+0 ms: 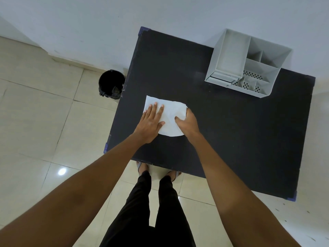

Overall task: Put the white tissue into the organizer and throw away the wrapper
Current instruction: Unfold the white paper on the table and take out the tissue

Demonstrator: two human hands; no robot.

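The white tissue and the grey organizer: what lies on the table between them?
Nothing: in the head view, only bare black table lies between the white tissue and the organizer.

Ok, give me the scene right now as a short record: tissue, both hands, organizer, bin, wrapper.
tissue: white tissue lying flat on the black table, near its left edge
left hand: left hand pressed flat on the tissue's left part, fingers spread
right hand: right hand on the tissue's right edge, fingers curled over it
organizer: grey organizer at the table's far right, compartments look empty
bin: black bin on the floor left of the table
wrapper: none visible
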